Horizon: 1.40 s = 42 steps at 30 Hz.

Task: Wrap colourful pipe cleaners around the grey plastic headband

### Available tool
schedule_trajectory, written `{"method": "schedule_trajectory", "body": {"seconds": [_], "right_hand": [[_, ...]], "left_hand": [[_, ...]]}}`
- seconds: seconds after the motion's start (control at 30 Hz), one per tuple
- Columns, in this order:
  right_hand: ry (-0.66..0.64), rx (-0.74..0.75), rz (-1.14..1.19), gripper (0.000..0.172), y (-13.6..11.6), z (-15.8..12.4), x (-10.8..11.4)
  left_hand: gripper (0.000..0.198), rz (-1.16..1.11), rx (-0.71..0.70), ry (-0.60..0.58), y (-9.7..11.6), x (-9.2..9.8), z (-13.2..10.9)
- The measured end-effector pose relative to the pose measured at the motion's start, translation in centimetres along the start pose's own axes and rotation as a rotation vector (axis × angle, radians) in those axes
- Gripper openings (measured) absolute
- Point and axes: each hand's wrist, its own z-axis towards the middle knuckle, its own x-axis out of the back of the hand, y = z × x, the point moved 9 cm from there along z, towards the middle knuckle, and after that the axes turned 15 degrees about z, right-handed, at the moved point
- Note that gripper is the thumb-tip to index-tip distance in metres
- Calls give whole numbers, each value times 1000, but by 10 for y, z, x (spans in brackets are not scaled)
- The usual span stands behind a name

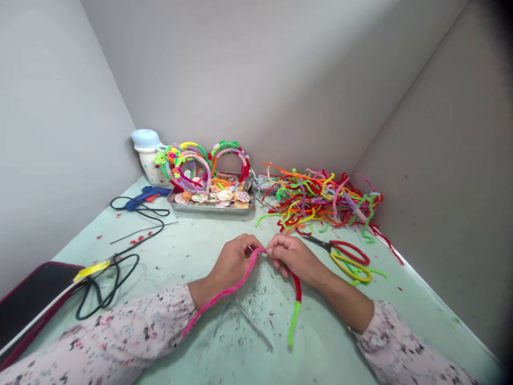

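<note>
My left hand (232, 263) and my right hand (292, 255) meet at the table's middle, both with fingers pinched shut. Between them they grip a thin headband wrapped in pipe cleaner. Its pink part (224, 291) runs down-left over my left wrist. Its red part (297, 286) curves down from my right hand and ends in a green stretch (294, 323). A bare grey strip (252, 323) lies on the table below my hands.
Red and yellow scissors (347, 256) lie right of my right hand. A heap of loose pipe cleaners (320, 200) fills the back right. A metal tray (208, 206) holds shells and finished headbands (200, 163). A blue glue gun (146, 197), black cord (116, 267) and white jar (148, 155) are left.
</note>
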Motion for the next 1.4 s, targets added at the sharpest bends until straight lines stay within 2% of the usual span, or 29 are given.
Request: {"method": "schedule_trajectory", "body": {"seconds": [0.37, 0.47, 0.63, 0.87, 1.2, 1.4], "right_hand": [[-21, -5, -34, 6, 0, 1, 0], [-23, -10, -35, 5, 0, 1, 0], [-34, 17, -45, 4, -2, -1, -1], [-69, 47, -59, 4, -2, -3, -3], [-69, 37, -56, 7, -2, -3, -3], [-75, 27, -63, 7, -2, -4, -2]], "left_hand": [[13, 72, -32, 26, 4, 0, -1], [11, -32, 22, -12, -1, -4, -1], [16, -256, 164, -148, -14, -17, 1], [22, -341, 182, -190, -17, -22, 4], [26, -257, 180, -258, -20, -29, 6], [26, -170, 136, -254, -17, -27, 6]]}}
